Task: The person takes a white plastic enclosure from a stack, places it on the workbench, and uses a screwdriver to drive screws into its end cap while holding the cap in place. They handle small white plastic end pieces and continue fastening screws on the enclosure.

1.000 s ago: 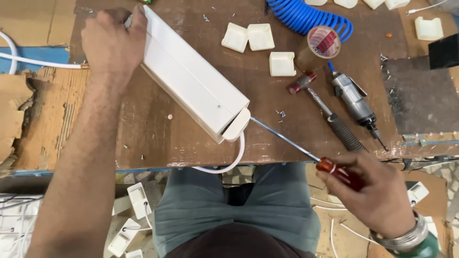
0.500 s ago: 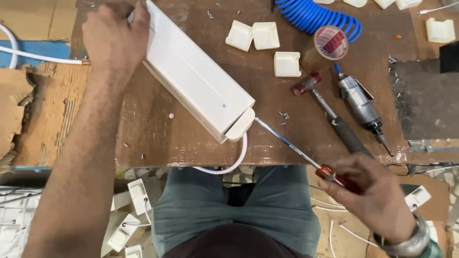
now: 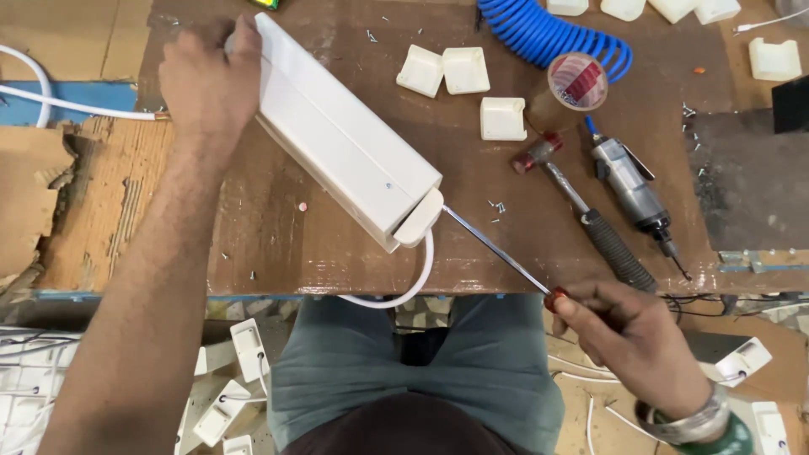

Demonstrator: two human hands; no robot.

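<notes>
Worn brown wooden workbench (image 3: 278,244) carries long white box (image 3: 345,139), white end caps (image 3: 459,80), blue coiled hose (image 3: 548,38), tape roll (image 3: 577,84), hammer (image 3: 581,206), pneumatic driver (image 3: 632,190), scattered specks, probably screws (image 3: 497,206).

Screwdriver (image 3: 497,248) tip now at end cap (image 3: 419,219) of white box (image 3: 341,143); 1 s ago tip sat lower-right, off the cap. R hand (image 3: 632,333) pushed in toward box, grip unchanged. L hand (image 3: 211,84) shifted slightly up along far end. Box nudged a bit upward on bench.
</notes>
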